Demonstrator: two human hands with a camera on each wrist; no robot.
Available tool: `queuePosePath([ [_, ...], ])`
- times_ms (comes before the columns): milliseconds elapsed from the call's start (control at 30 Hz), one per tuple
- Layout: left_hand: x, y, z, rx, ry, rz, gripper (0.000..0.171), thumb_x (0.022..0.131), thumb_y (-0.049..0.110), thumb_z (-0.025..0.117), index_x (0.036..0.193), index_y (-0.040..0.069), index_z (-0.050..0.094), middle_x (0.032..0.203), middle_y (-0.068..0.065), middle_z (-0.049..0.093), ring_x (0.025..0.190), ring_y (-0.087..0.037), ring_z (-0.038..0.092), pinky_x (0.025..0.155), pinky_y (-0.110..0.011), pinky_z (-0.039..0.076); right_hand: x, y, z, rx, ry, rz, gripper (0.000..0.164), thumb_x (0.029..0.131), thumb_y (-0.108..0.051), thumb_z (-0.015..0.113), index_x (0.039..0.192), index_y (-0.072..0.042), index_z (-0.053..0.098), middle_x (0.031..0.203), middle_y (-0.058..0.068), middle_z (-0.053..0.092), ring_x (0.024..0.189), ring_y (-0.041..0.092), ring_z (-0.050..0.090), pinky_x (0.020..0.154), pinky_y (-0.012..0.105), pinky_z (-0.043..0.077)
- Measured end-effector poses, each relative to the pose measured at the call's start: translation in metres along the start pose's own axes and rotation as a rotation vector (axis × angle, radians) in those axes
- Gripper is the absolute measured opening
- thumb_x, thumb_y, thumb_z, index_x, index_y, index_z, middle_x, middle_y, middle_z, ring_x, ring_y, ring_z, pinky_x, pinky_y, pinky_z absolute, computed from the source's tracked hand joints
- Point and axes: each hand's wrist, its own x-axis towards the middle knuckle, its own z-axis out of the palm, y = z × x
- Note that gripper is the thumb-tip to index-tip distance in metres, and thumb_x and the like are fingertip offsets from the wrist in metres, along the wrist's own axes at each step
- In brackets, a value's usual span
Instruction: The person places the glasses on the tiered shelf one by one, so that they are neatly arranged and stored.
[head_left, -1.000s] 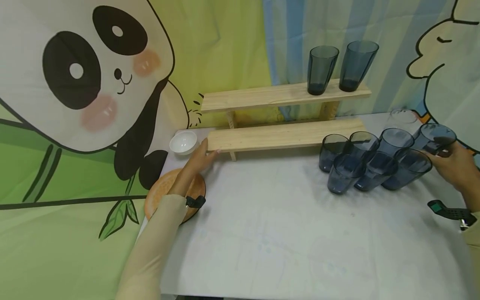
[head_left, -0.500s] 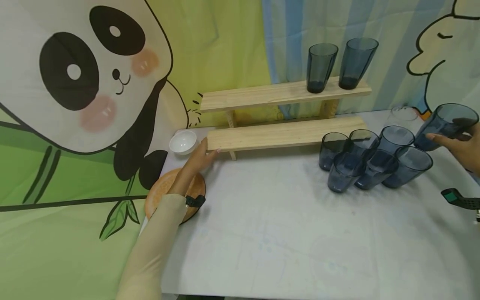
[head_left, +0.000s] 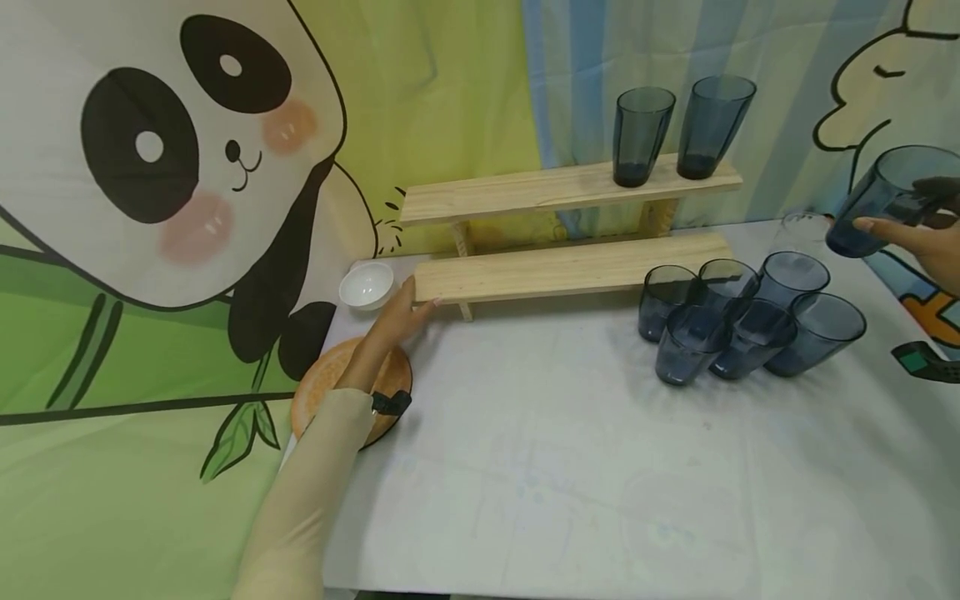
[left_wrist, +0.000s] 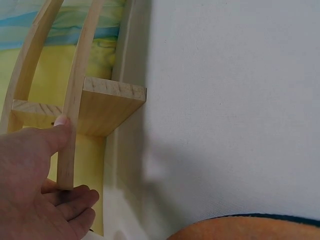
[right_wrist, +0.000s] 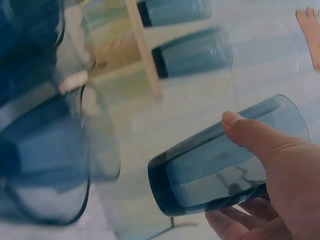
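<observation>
Currently, on a clock face laid over the head view, the right hand [head_left: 926,246] is grasping a blue tumbler [head_left: 873,204], which is sitting between nine and ten o'clock of the palm; in the right wrist view the thumb is lying along one side while the fingers are wrapping the other. The tumbler's mouth is leaning toward one o'clock. At nine o'clock of that hand a clear glass [head_left: 804,236] is standing, and around eight o'clock six blue glasses [head_left: 753,342] are crowding together on the white worktop [head_left: 562,467]. The left hand [head_left: 401,315] is pinching the near left end of the rack's lower plank [head_left: 532,277] between thumb and fingers; that board is stretching away toward three o'clock. At two o'clock of this hand the upper plank [head_left: 517,193] is running behind and above, and two tall glasses [head_left: 641,137] are standing upright on its right end. Between ten and eleven o'clock a white bowl [head_left: 367,285] is resting just beside the fingers, while a round orange plate [head_left: 318,387] is lying at seven, partly under the forearm. Behind the bowl, a panda-printed backdrop [head_left: 247,225] is hanging.
</observation>
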Motion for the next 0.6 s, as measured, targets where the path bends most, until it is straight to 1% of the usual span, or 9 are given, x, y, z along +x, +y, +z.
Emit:
queuePosePath([
  [33, 0.0, 0.0, 0.0, -0.002, 0.002, 0.001, 0.08, 0.109, 0.038, 0.058, 0.168, 0.005, 0.015, 0.171, -0.023, 0.026, 0.158, -0.042, 0.026, 0.13, -0.057, 0.022, 0.001, -0.004, 0.0, 0.025, -0.017, -0.028, 0.074, 0.105, -0.033, 0.063, 0.162, 0.002, 0.031, 0.162, 0.035, 0.035, 0.151, 0.055, 0.034, 0.128, 0.048, 0.028],
  [100, 0.001, -0.001, 0.001, -0.005, 0.003, 0.004, 0.079, 0.109, 0.038, 0.058, 0.168, 0.006, 0.015, 0.171, -0.022, 0.027, 0.158, -0.042, 0.026, 0.13, -0.056, 0.022, 0.002, -0.013, 0.0, 0.053, -0.071, -0.04, 0.075, 0.105, -0.032, 0.064, 0.162, 0.002, 0.031, 0.163, 0.034, 0.033, 0.151, 0.056, 0.032, 0.128, 0.049, 0.028],
  [167, 0.001, -0.001, 0.001, -0.009, 0.003, 0.01, 0.079, 0.109, 0.038, 0.058, 0.168, 0.006, 0.015, 0.171, -0.022, 0.027, 0.158, -0.042, 0.026, 0.13, -0.057, 0.022, 0.002, -0.026, 0.0, 0.061, -0.136, -0.036, 0.077, 0.105, -0.034, 0.063, 0.165, -0.002, 0.028, 0.165, 0.035, 0.029, 0.149, 0.059, 0.031, 0.126, 0.059, 0.028],
  [200, 0.001, -0.002, 0.001, -0.009, 0.004, 0.011, 0.079, 0.109, 0.038, 0.058, 0.168, 0.006, 0.016, 0.171, -0.022, 0.027, 0.158, -0.042, 0.026, 0.13, -0.057, 0.022, 0.002, -0.033, -0.001, 0.061, -0.173, -0.011, 0.079, 0.105, -0.038, 0.063, 0.167, -0.005, 0.025, 0.166, 0.035, 0.027, 0.148, 0.061, 0.03, 0.124, 0.066, 0.026],
  [300, 0.001, -0.002, 0.001, -0.018, 0.004, 0.012, 0.079, 0.109, 0.038, 0.058, 0.168, 0.005, 0.016, 0.171, -0.022, 0.027, 0.158, -0.042, 0.026, 0.13, -0.057, 0.022, 0.001, -0.053, 0.0, 0.005, -0.235, 0.012, 0.083, 0.104, -0.044, 0.062, 0.168, -0.007, 0.023, 0.166, 0.037, 0.025, 0.147, 0.064, 0.028, 0.118, 0.078, 0.025],
  [333, 0.001, -0.001, 0.0, -0.02, 0.003, 0.014, 0.08, 0.109, 0.038, 0.058, 0.168, 0.005, 0.016, 0.171, -0.023, 0.027, 0.158, -0.042, 0.026, 0.13, -0.057, 0.022, 0.001, -0.059, 0.001, -0.001, -0.254, 0.012, 0.082, 0.104, -0.045, 0.061, 0.167, -0.007, 0.024, 0.165, 0.038, 0.026, 0.147, 0.065, 0.028, 0.117, 0.08, 0.024],
  [400, 0.001, -0.002, 0.001, -0.022, 0.004, 0.014, 0.08, 0.109, 0.037, 0.059, 0.168, 0.004, 0.016, 0.171, -0.023, 0.028, 0.158, -0.042, 0.027, 0.13, -0.056, 0.022, 0.0, -0.069, 0.004, -0.007, -0.283, 0.003, 0.083, 0.105, -0.046, 0.061, 0.165, -0.002, 0.026, 0.165, 0.039, 0.026, 0.148, 0.065, 0.027, 0.116, 0.08, 0.026],
  [433, 0.001, -0.002, 0.001, -0.022, 0.003, 0.016, 0.08, 0.109, 0.037, 0.059, 0.168, 0.004, 0.016, 0.171, -0.023, 0.027, 0.158, -0.042, 0.026, 0.13, -0.056, 0.021, -0.001, -0.074, 0.006, -0.009, -0.29, -0.016, 0.083, 0.105, -0.045, 0.061, 0.164, 0.002, 0.026, 0.162, 0.04, 0.028, 0.146, 0.065, 0.03, 0.114, 0.081, 0.028],
  [600, 0.0, -0.003, 0.001, -0.022, 0.008, 0.013, 0.08, 0.109, 0.037, 0.059, 0.168, 0.004, 0.017, 0.171, -0.024, 0.028, 0.158, -0.042, 0.027, 0.13, -0.056, 0.021, -0.001, -0.096, 0.02, 0.029, -0.338, -0.099, 0.079, 0.104, -0.041, 0.065, 0.16, 0.004, 0.033, 0.157, 0.042, 0.036, 0.144, 0.065, 0.033, 0.113, 0.082, 0.027],
])
